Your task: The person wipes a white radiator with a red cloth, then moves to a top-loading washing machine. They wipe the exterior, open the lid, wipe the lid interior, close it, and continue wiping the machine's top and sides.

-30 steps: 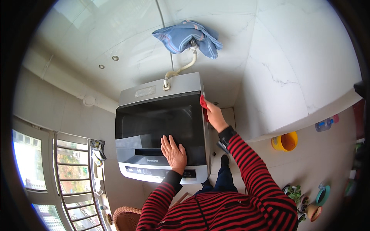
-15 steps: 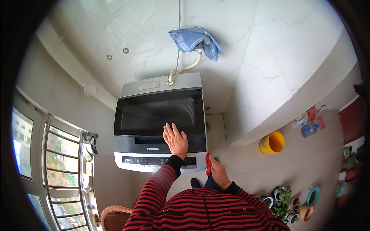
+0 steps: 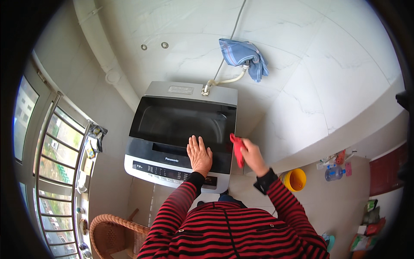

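A top-loading washing machine (image 3: 172, 172) with a grey body and a dark glass lid (image 3: 177, 121) stands before me, its lid down. My left hand (image 3: 200, 156) lies flat on the lid's front part, fingers stretched and pointing away from me. Off the machine's right side, my right hand (image 3: 254, 158) grips a red cloth (image 3: 238, 149), which hangs out past the fingers. Slight blur softens this hand. The cloth is beside the lid's right edge; whether it touches the machine I cannot tell.
A blue cloth (image 3: 246, 55) covers the wall tap, from which a pale hose (image 3: 228, 80) runs to the machine's back. On the right stand a yellow bucket (image 3: 295, 180) and a water jug (image 3: 333, 173). A wicker chair (image 3: 108, 233) is lower left, near barred windows (image 3: 56, 172).
My right hand has risen with the red cloth from the machine's front corner to beside the lid. My left hand stays flat on the machine. The view has turned somewhat.
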Demonstrator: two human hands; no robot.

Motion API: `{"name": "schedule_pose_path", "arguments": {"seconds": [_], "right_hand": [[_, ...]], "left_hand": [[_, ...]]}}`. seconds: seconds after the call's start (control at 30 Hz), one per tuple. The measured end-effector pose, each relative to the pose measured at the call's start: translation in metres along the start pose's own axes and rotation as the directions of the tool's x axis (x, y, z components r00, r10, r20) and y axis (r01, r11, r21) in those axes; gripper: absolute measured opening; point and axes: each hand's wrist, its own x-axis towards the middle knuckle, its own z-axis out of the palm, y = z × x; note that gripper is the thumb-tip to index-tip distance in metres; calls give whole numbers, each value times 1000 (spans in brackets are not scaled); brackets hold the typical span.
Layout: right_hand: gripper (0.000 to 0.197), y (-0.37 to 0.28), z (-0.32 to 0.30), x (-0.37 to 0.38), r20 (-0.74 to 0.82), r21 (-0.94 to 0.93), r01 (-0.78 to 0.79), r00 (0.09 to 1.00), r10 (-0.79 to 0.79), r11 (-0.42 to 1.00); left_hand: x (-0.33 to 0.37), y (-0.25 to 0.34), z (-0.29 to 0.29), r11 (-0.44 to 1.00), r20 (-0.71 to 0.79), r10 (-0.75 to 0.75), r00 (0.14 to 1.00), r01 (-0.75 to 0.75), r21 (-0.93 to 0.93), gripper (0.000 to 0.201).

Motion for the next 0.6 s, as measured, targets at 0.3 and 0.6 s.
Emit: {"name": "schedule_pose_path", "arguments": {"seconds": [0.3, 0.6], "right_hand": [[24, 59, 36, 202, 86, -613, 305, 943, -323, 729], [21, 81, 55, 201, 179, -491, 478, 874, -453, 728]], "left_hand": [[3, 7, -7, 997, 43, -57, 997, 56, 44, 66], [3, 12, -8, 995, 17, -88, 996, 87, 59, 65]]}}
